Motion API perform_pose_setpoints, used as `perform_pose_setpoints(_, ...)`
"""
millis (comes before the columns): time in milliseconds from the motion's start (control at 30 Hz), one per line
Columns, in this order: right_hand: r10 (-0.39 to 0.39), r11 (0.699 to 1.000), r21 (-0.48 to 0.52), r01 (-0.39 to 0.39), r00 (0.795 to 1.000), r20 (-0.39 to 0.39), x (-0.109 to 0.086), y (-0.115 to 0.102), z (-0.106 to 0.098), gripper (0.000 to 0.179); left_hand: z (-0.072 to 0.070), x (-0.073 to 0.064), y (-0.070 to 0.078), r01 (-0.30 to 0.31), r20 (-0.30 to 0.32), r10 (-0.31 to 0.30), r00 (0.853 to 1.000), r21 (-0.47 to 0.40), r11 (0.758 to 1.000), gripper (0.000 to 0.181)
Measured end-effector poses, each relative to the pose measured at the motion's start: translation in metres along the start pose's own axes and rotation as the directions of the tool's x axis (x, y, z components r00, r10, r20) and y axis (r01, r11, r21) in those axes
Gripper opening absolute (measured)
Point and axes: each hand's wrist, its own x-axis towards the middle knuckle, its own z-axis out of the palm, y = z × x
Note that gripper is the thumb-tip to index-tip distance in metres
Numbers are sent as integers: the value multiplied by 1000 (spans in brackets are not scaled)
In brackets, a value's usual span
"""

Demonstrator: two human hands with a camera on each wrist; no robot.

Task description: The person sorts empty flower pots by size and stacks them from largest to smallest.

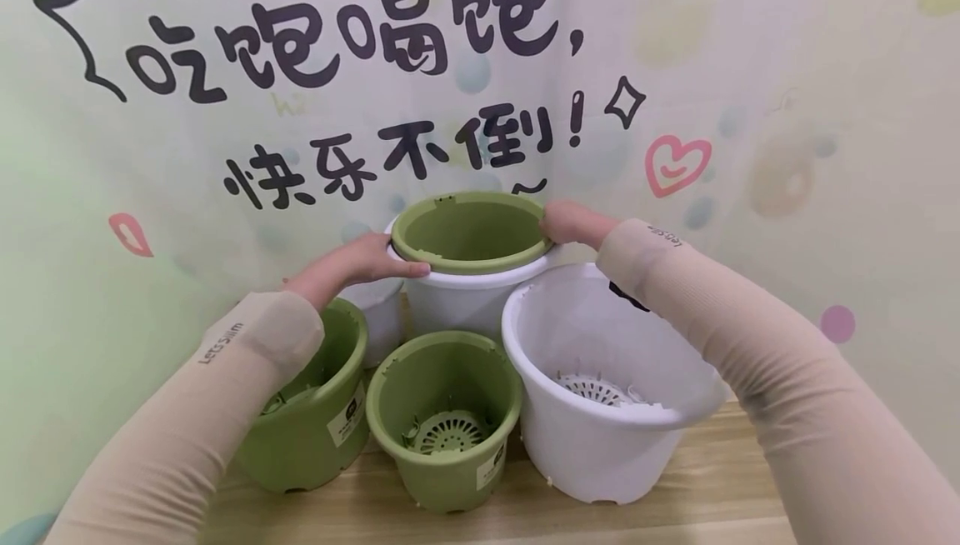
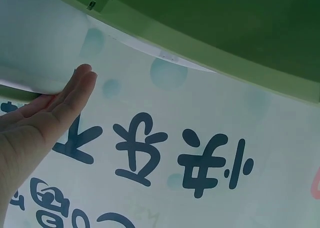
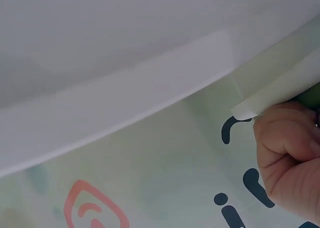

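Note:
At the back of the table, a green flowerpot (image 1: 472, 228) sits inside a white flowerpot (image 1: 459, 305), its rim standing above the white one. My left hand (image 1: 366, 260) rests against the left side of the white pot, with the thumb along its rim. In the left wrist view, that hand's fingers (image 2: 75, 95) are straight and touch the pot just below the rim. At the opposite side, my right hand (image 1: 572, 222) grips the green pot's rim. Its fingers look curled in the right wrist view, though the fingertips are hidden.
Two more green flowerpots, one at left (image 1: 315, 445) and one in the front middle (image 1: 450, 478), stand on the wooden table (image 1: 720, 478). A large white flowerpot (image 1: 600, 453) is at right, under my forearm. Another white pot (image 1: 381, 320) stands behind. A printed cloth (image 1: 750, 70) hangs close behind.

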Motion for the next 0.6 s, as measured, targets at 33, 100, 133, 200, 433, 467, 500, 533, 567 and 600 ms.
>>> perform_pose_setpoints(33,-19,1000,-26,18,1000,-23,11,7,7,29,0,0,-1,2,-1,-2,1000,-1,1000,84)
perform_pose_setpoints(100,-8,1000,-21,7,1000,-25,12,8,7,28,0,0,0,1,9,-1,1000,-12,1000,84)
perform_pose_setpoints(133,-1,1000,-13,1,1000,-6,6,4,3,29,0,1,1,0,16,1,1000,-17,1000,84)
perform_pose_setpoints(200,-7,1000,18,7,1000,2,-30,-20,-16,29,-2,1,2,2,29,-1,1000,-30,1000,85)
perform_pose_setpoints(433,14,999,44,-13,999,-37,-1,-1,0,26,-5,2,5,47,74,-45,996,-30,998,86)
perform_pose_setpoints(467,27,999,43,-26,1000,-14,-7,-6,-5,26,-5,2,5,51,81,-48,996,-26,998,86)
perform_pose_setpoints(500,36,998,46,-36,999,-8,-12,-10,-7,26,-6,2,5,54,85,-52,995,-22,998,85)
perform_pose_setpoints(533,48,997,54,-48,999,-2,-19,-15,-11,26,-6,2,6,58,89,-57,994,-19,998,85)
perform_pose_setpoints(567,45,997,62,-44,999,-3,-30,-22,-17,26,-7,2,6,63,95,-62,994,-15,998,84)
perform_pose_setpoints(600,53,996,68,-53,999,12,-43,-33,-25,25,-7,2,7,66,100,-65,993,-12,998,84)
